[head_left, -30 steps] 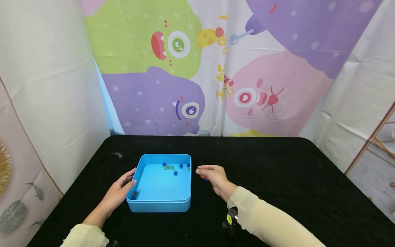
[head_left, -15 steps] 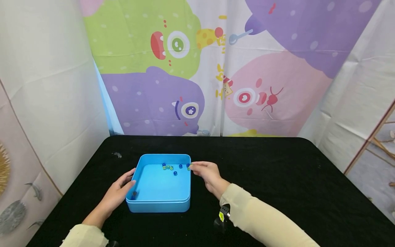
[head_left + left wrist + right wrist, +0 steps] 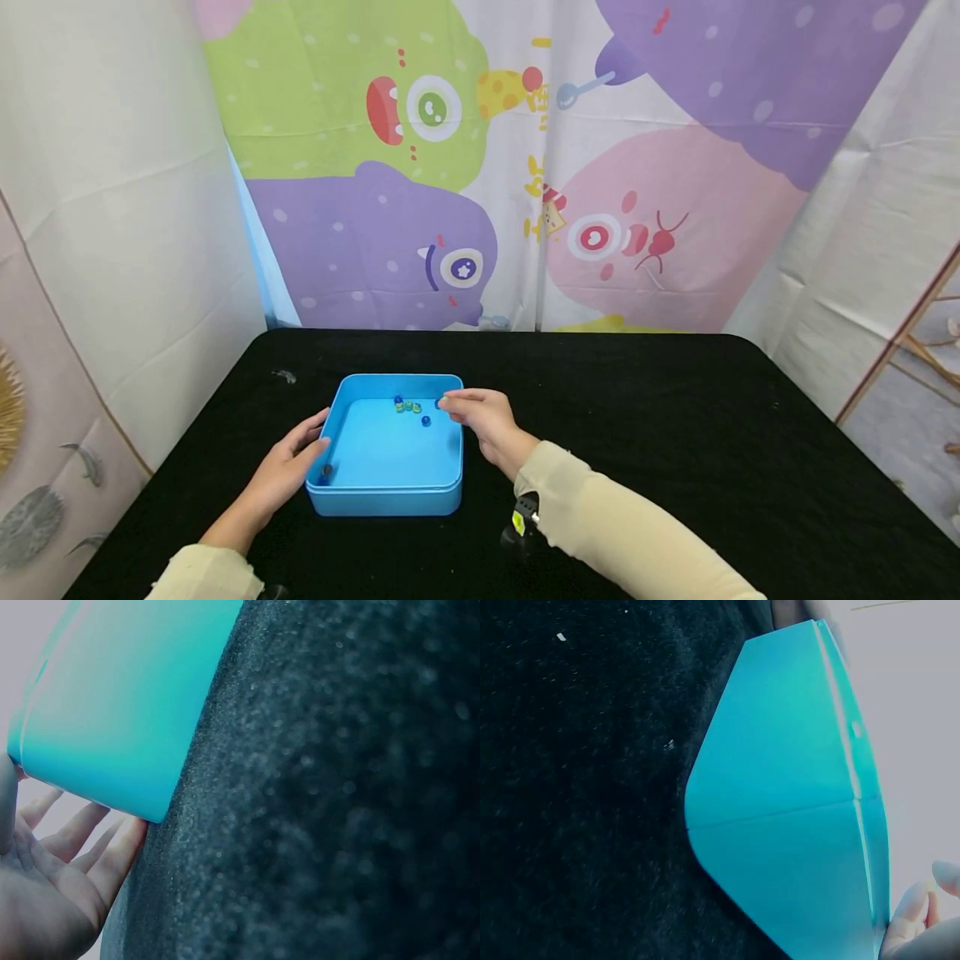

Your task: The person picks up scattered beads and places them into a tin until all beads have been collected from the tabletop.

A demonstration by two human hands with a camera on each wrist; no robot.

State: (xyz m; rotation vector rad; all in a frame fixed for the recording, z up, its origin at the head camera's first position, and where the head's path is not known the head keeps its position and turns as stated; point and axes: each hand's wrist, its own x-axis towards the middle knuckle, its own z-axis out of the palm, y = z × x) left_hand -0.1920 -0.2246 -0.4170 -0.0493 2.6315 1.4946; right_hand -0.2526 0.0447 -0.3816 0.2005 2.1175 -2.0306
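A square light-blue plastic box (image 3: 386,502) sits on the black table. My left hand (image 3: 281,471) holds its left side, thumb at the rim and fingers along the outer wall (image 3: 112,735). Over the right rim, my right hand (image 3: 487,423) pinches a small yellow-green marble between thumb and fingertips; the fingers mostly hide it. Beneath, near the box's back wall, lie several green and blue marbles (image 3: 408,407). One blue marble (image 3: 426,421) lies apart, closer to the middle. Dark marbles (image 3: 326,472) sit in the near left corner.
The black cloth-covered table (image 3: 637,433) stretches out to the right of the box. A small grey mark (image 3: 285,377) shows at its back left. Behind hangs a curtain (image 3: 525,167) with cartoon figures, and pale cloth hangs on both sides.
My right hand has moved left from beside the box to over its right rim, carrying the pinched marble. The left hand and the box have stayed in place.
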